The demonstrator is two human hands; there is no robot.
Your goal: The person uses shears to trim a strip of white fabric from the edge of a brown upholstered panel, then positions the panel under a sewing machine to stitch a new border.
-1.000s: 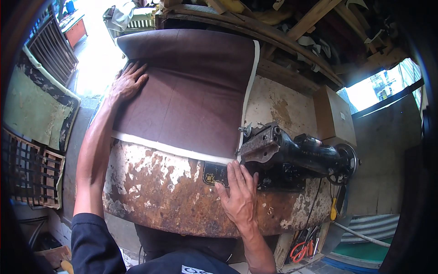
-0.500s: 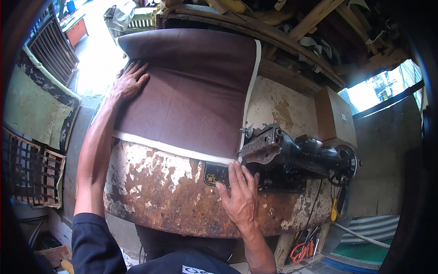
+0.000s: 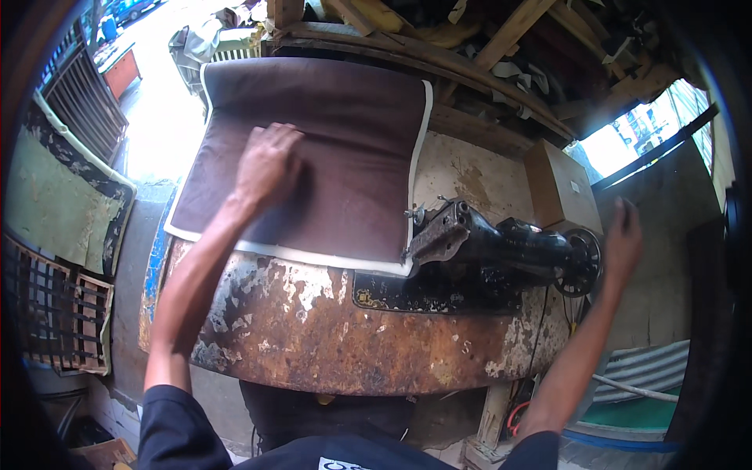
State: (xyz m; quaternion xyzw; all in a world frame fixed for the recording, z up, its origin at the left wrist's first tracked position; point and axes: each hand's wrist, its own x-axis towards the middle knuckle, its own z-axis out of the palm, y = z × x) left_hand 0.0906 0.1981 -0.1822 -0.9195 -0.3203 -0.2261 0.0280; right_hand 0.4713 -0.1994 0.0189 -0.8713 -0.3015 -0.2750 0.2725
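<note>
A dark brown fabric panel (image 3: 329, 172) with white edging lies over the worn table, its near right corner at the needle end of a black sewing machine (image 3: 509, 249). Over the panel's left half is my left hand (image 3: 268, 166), fingers curled close together and nothing visible in them. A dark shadow falls on the fabric beside it. My right hand (image 3: 624, 239) is raised to the right of the machine's handwheel (image 3: 581, 262), apparently apart from it, with its fingers drawn together and no object showing. The fabric covers the needle area, so the stitching point is hidden.
The rusty, paint-flaked table (image 3: 313, 345) curves along its near edge. A cardboard box (image 3: 560, 184) stands behind the machine. Wooden framing (image 3: 439, 59) with scraps runs along the back. Slatted frames and a green padded panel (image 3: 63, 188) lean at the left.
My left hand has moved right from the panel's left edge, curling its fingers. My right hand has left the near corner and gone right and up beside the handwheel. The view has shifted slightly.
</note>
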